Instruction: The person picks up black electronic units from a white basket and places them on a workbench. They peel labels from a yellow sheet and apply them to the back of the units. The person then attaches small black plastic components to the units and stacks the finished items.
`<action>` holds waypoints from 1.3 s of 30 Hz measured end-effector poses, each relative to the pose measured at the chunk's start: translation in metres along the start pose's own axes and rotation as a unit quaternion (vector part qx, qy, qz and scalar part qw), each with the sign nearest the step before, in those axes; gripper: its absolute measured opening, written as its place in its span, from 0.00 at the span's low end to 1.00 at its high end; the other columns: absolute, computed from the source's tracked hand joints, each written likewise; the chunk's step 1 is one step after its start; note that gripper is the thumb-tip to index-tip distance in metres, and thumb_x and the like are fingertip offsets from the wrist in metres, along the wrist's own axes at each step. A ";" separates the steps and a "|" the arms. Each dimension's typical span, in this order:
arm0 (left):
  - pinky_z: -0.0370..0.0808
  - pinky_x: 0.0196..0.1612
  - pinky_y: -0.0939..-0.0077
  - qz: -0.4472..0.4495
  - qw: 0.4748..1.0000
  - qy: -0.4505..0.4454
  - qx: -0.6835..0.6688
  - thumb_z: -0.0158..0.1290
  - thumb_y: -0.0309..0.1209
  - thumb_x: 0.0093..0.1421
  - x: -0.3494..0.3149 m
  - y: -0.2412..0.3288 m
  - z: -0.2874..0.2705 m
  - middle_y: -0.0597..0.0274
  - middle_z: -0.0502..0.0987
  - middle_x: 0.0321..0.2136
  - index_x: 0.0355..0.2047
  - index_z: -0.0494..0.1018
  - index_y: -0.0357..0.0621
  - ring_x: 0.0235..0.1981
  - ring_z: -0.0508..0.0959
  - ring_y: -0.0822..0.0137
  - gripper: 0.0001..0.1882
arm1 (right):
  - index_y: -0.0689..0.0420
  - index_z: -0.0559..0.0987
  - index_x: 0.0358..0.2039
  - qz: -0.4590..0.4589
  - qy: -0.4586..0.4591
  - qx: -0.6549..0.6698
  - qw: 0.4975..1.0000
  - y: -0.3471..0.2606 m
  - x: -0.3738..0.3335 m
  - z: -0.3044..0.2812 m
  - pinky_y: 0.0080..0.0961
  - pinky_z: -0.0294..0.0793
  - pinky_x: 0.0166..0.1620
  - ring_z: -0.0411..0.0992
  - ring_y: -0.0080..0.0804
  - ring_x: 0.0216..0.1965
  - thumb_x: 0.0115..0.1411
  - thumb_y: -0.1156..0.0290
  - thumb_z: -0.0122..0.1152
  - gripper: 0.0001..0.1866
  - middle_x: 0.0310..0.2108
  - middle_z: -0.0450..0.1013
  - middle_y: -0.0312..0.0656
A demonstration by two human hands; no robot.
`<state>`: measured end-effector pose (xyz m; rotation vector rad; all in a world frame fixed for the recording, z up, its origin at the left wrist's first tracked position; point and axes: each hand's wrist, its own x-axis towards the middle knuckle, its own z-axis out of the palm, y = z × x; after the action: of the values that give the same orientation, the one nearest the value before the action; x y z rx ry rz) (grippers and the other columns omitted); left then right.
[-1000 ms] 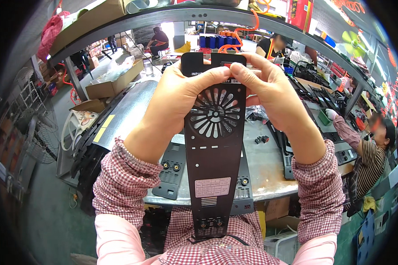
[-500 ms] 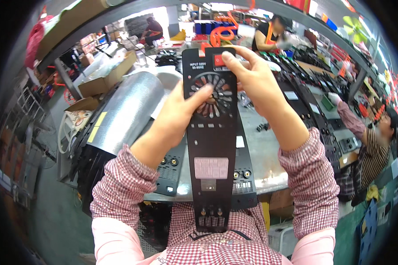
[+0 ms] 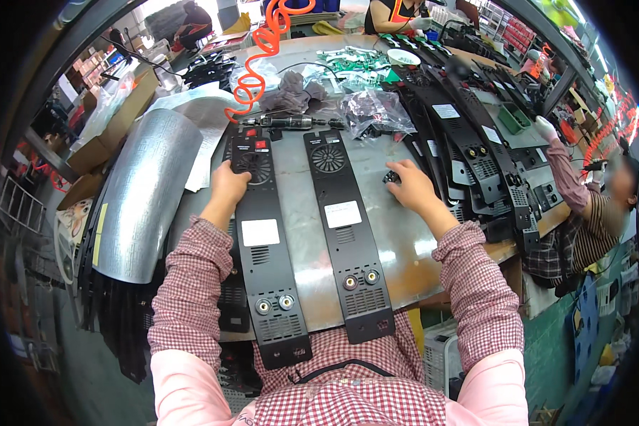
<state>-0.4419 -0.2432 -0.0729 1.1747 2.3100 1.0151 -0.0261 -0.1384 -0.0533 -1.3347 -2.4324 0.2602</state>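
My left hand (image 3: 227, 188) is closed on the left edge of a long black metal panel (image 3: 266, 259), its thumb by the round fan grille. The panel lies on the table and has a red rocker switch (image 3: 260, 145), a white label and two round brass-centred terminals. A second black panel (image 3: 344, 238) lies to its right, with a similar grille, label and terminals but no red switch seen. My right hand (image 3: 413, 188) rests over the bare metal to the right, fingers bent and pinching small black parts (image 3: 390, 177), whose exact kind is too small to tell.
A power screwdriver (image 3: 284, 123) lies behind the panels, under an orange coiled hose (image 3: 252, 78). Plastic bags (image 3: 376, 113) and green parts (image 3: 355, 64) lie farther back. Stacked panels (image 3: 468, 142) fill the right; a curved metal sheet (image 3: 149, 199) stands left. A co-worker (image 3: 603, 220) reaches in from the right.
The switch panel, held up before me in both hands earlier, now lies on the table at left. My right hand has left it and moved down to the small black parts.
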 end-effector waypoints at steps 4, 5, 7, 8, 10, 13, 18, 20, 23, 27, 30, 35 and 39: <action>0.64 0.62 0.54 0.230 0.924 0.212 0.219 0.61 0.31 0.55 -0.034 0.069 0.035 0.41 0.71 0.53 0.58 0.67 0.37 0.57 0.67 0.42 0.30 | 0.54 0.76 0.50 -0.020 0.004 -0.044 0.999 0.015 0.001 0.009 0.41 0.74 0.50 0.73 0.49 0.47 0.56 0.71 0.65 0.20 0.46 0.73 0.43; 0.64 0.62 0.55 0.276 0.935 0.146 0.168 0.60 0.31 0.55 -0.028 0.074 0.041 0.41 0.69 0.55 0.58 0.68 0.38 0.57 0.67 0.42 0.30 | 0.54 0.76 0.50 -0.026 0.010 -0.042 0.999 0.007 0.003 0.005 0.40 0.74 0.50 0.73 0.49 0.47 0.56 0.71 0.65 0.20 0.46 0.73 0.44; 0.64 0.62 0.56 0.318 0.943 0.013 0.096 0.59 0.31 0.56 -0.015 0.089 0.061 0.40 0.66 0.58 0.59 0.67 0.37 0.59 0.66 0.43 0.30 | 0.55 0.76 0.49 -0.037 0.024 -0.038 0.998 -0.009 0.008 -0.002 0.39 0.74 0.50 0.73 0.51 0.46 0.56 0.72 0.65 0.19 0.46 0.74 0.46; 0.65 0.62 0.57 0.318 0.944 -0.053 0.075 0.58 0.32 0.58 -0.009 0.098 0.075 0.40 0.64 0.60 0.60 0.66 0.36 0.60 0.66 0.43 0.30 | 0.55 0.76 0.49 -0.046 0.047 0.020 0.998 -0.010 0.012 0.002 0.37 0.74 0.49 0.74 0.49 0.45 0.57 0.72 0.65 0.19 0.45 0.74 0.45; 0.64 0.62 0.57 0.302 0.946 -0.034 0.116 0.59 0.39 0.58 0.004 0.103 0.111 0.40 0.63 0.61 0.61 0.64 0.35 0.62 0.65 0.44 0.34 | 0.56 0.76 0.49 -0.063 0.089 0.136 0.985 -0.011 0.019 0.012 0.34 0.76 0.48 0.75 0.45 0.44 0.57 0.72 0.66 0.19 0.44 0.75 0.45; 0.63 0.63 0.57 0.193 0.956 -0.079 0.204 0.60 0.49 0.57 0.011 0.129 0.133 0.39 0.61 0.63 0.62 0.62 0.34 0.64 0.63 0.46 0.41 | 0.56 0.76 0.52 -0.003 0.047 0.407 0.912 -0.040 0.016 -0.003 0.27 0.79 0.45 0.76 0.34 0.44 0.58 0.73 0.67 0.20 0.43 0.75 0.43; 0.65 0.61 0.56 0.115 0.968 -0.083 0.208 0.64 0.58 0.48 0.021 0.140 0.132 0.42 0.68 0.57 0.58 0.65 0.33 0.61 0.66 0.46 0.48 | 0.56 0.77 0.55 -0.062 0.051 0.402 0.912 -0.079 0.001 -0.049 0.20 0.79 0.41 0.76 0.25 0.38 0.60 0.75 0.65 0.21 0.42 0.74 0.41; 0.70 0.56 0.57 0.114 0.972 -0.050 0.201 0.68 0.55 0.46 0.029 0.133 0.128 0.41 0.73 0.50 0.53 0.67 0.35 0.54 0.72 0.45 0.45 | 0.55 0.77 0.55 -0.032 0.038 0.434 0.899 -0.089 -0.004 -0.061 0.18 0.78 0.40 0.76 0.23 0.36 0.60 0.75 0.65 0.21 0.41 0.74 0.41; 0.73 0.51 0.62 0.093 0.994 -0.062 -0.019 0.70 0.44 0.47 0.039 0.119 0.115 0.44 0.75 0.45 0.51 0.65 0.35 0.46 0.77 0.51 0.39 | 0.57 0.76 0.56 -0.018 -0.017 0.563 0.826 -0.100 -0.011 -0.077 0.19 0.78 0.41 0.75 0.21 0.35 0.66 0.71 0.59 0.18 0.38 0.75 0.37; 0.80 0.37 0.71 0.031 0.932 -0.097 -0.348 0.61 0.24 0.58 0.025 0.135 0.074 0.54 0.77 0.38 0.54 0.60 0.42 0.36 0.81 0.65 0.27 | 0.59 0.73 0.58 0.031 -0.129 0.727 0.673 -0.103 -0.024 -0.106 0.24 0.79 0.41 0.77 0.23 0.36 0.69 0.66 0.55 0.19 0.37 0.76 0.37; 0.83 0.34 0.68 0.026 0.855 -0.128 -0.502 0.57 0.22 0.61 -0.017 0.178 0.030 0.55 0.78 0.39 0.54 0.61 0.43 0.35 0.83 0.62 0.24 | 0.59 0.72 0.59 0.022 -0.159 0.785 0.599 -0.105 -0.037 -0.125 0.26 0.79 0.42 0.77 0.24 0.36 0.67 0.65 0.58 0.22 0.39 0.75 0.38; 0.82 0.34 0.72 0.030 0.802 -0.162 -0.574 0.58 0.30 0.63 -0.070 0.211 -0.014 0.62 0.80 0.35 0.43 0.72 0.42 0.33 0.81 0.71 0.11 | 0.61 0.64 0.61 -0.042 -0.082 0.727 0.681 -0.130 -0.060 -0.152 0.26 0.77 0.44 0.75 0.26 0.38 0.64 0.69 0.63 0.28 0.43 0.75 0.44; 0.82 0.35 0.75 0.100 0.786 -0.176 -0.584 0.56 0.32 0.65 -0.116 0.242 -0.046 0.65 0.80 0.35 0.44 0.72 0.43 0.31 0.81 0.73 0.10 | 0.62 0.63 0.61 -0.157 0.039 0.603 0.781 -0.141 -0.066 -0.173 0.25 0.74 0.49 0.73 0.26 0.44 0.65 0.75 0.60 0.26 0.48 0.73 0.46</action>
<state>-0.2673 -0.2609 0.1356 0.8930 0.8732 1.7089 -0.0357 -0.2713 0.1376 -0.3199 -1.6740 1.3318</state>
